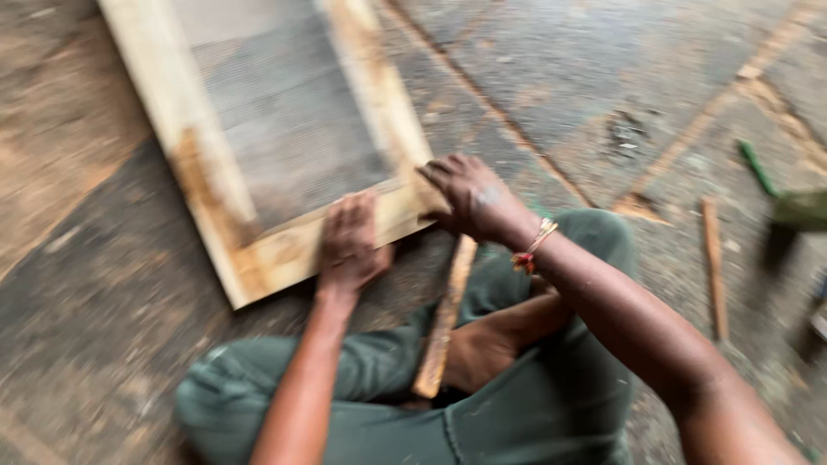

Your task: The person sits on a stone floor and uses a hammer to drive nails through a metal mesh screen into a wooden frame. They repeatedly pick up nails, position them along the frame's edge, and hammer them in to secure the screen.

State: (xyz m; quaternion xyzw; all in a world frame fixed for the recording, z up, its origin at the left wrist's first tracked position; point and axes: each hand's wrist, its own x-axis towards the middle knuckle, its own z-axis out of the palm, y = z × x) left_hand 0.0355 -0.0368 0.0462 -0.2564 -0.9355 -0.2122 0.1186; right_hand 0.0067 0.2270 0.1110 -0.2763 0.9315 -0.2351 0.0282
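Head view shows the left hand (349,244) lying palm down on the near rail of a frame (185,146), fingers spread flat and pressing the pale wood rather than curling round it. The right hand (472,198) rests at the frame's near right corner, fingers bent over the edge; motion blur hides whether they clamp the wood or only touch it. A thread band (534,247) of red and cream circles the right wrist.

The frame is rectangular, built of flat, light-coloured timber with rough brownish patches at the joints, and lies flat on the floor (95,301), tilted away to the upper left. A grey mesh (284,112) with a fine ribbed texture fills its opening.

Just below the right hand, a narrow wooden strip (446,323) runs from the frame's corner down between the person's knees, its surface rough and orange-brown. The person sits cross-legged in dull green trousers (551,405), with a bare foot (482,349) beside the strip.

The floor is coarse grey concrete, dusted with sawdust and crossed by brownish seams. Well to the right lie a thin stick (714,267) and a small green piece (758,168), both blurred.
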